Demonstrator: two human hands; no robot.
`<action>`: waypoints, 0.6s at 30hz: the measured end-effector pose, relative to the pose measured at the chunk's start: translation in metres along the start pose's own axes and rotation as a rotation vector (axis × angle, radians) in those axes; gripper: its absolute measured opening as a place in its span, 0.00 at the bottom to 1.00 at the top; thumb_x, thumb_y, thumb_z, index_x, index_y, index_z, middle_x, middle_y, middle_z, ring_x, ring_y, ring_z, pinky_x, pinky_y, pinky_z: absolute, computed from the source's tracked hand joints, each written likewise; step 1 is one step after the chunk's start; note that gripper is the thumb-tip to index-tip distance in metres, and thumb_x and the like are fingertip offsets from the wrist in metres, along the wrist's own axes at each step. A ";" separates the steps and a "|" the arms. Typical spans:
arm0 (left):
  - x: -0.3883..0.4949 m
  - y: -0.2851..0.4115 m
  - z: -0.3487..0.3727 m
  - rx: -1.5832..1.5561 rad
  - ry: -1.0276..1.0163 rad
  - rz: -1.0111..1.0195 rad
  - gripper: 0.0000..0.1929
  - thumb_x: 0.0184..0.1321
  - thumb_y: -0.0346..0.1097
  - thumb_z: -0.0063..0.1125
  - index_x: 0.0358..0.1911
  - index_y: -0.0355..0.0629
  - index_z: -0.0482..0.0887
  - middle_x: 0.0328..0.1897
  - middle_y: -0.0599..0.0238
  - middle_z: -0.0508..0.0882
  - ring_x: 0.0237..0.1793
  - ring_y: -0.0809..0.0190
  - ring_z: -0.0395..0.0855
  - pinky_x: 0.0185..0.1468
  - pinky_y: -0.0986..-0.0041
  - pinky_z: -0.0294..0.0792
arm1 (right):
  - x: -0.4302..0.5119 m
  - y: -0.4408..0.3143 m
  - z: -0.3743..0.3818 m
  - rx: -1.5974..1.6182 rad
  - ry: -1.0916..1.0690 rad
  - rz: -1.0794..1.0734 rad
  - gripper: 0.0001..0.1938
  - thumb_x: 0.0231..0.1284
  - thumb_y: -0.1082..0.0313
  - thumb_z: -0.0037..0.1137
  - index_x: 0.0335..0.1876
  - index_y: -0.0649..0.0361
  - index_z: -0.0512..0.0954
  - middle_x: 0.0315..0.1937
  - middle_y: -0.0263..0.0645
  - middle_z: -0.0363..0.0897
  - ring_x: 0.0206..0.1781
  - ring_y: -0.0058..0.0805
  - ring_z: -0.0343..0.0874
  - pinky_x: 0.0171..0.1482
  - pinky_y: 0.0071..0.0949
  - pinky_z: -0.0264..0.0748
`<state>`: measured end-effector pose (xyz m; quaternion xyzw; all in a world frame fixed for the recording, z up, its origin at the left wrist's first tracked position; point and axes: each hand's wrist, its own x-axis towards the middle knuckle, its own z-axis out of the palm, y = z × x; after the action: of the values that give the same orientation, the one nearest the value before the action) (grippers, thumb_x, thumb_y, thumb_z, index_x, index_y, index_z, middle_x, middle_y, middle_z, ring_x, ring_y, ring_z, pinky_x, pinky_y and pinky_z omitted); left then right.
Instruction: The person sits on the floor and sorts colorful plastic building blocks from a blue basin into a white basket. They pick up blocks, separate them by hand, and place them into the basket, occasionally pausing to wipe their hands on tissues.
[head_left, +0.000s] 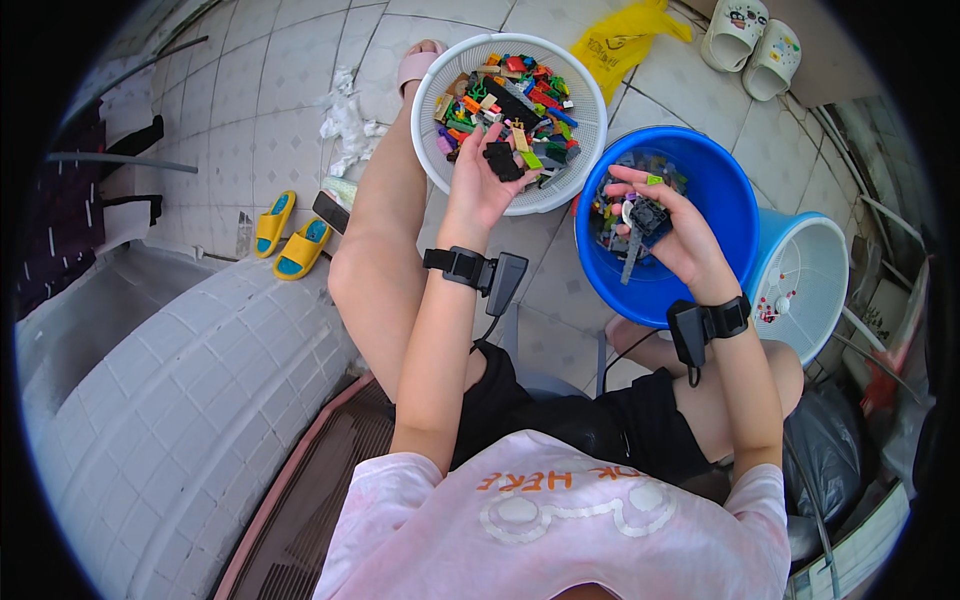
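My left hand (474, 180), palm up, is at the near rim of a white plastic basket (425, 150) full of mixed coloured toy bricks (540, 97). A black toy brick piece (502, 162) rests in its curled fingers. Beside the fingertips show a tan brick (520, 140) and a lime green brick (531, 160); I cannot tell if these are held. My right hand (686, 232) is above a blue bucket (720, 195), cupping a cluster of dark and grey toy brick pieces (646, 216). A small lime piece (654, 180) shows at its fingers. Grey pieces lie deeper in the bucket.
A light blue basket (814, 277) with small red and white pieces tilts beside the bucket. Around are a yellow plastic bag (626, 41), white clogs (772, 60), yellow slippers (302, 250), a phone (331, 212) and a black bag (821, 450). A tiled ledge (187, 390) curves along the left.
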<state>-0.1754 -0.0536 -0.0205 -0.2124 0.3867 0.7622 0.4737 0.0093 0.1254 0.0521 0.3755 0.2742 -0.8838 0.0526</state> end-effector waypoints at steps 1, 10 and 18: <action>0.003 0.003 -0.005 -0.083 0.012 -0.035 0.23 0.75 0.46 0.39 0.66 0.41 0.67 0.69 0.47 0.72 0.71 0.46 0.68 0.70 0.45 0.65 | 0.003 0.000 0.003 0.000 0.005 0.004 0.20 0.73 0.66 0.45 0.65 0.66 0.73 0.52 0.44 0.81 0.47 0.29 0.80 0.44 0.28 0.79; 0.015 -0.003 -0.042 -0.210 0.009 0.035 0.17 0.72 0.33 0.44 0.61 0.39 0.72 0.61 0.55 0.77 0.61 0.53 0.75 0.65 0.61 0.70 | 0.021 0.003 0.014 -0.011 -0.017 0.043 0.20 0.73 0.66 0.44 0.66 0.66 0.72 0.52 0.44 0.80 0.47 0.29 0.79 0.45 0.28 0.80; -0.002 0.000 -0.026 0.253 0.139 0.173 0.25 0.76 0.39 0.45 0.73 0.42 0.64 0.76 0.57 0.65 0.72 0.58 0.63 0.76 0.65 0.52 | 0.023 0.005 0.019 -0.025 0.017 0.026 0.20 0.74 0.67 0.43 0.66 0.66 0.72 0.52 0.44 0.80 0.48 0.29 0.79 0.47 0.29 0.80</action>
<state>-0.1759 -0.0756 -0.0352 -0.1691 0.5285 0.7288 0.4013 -0.0179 0.1139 0.0451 0.3859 0.2807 -0.8763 0.0663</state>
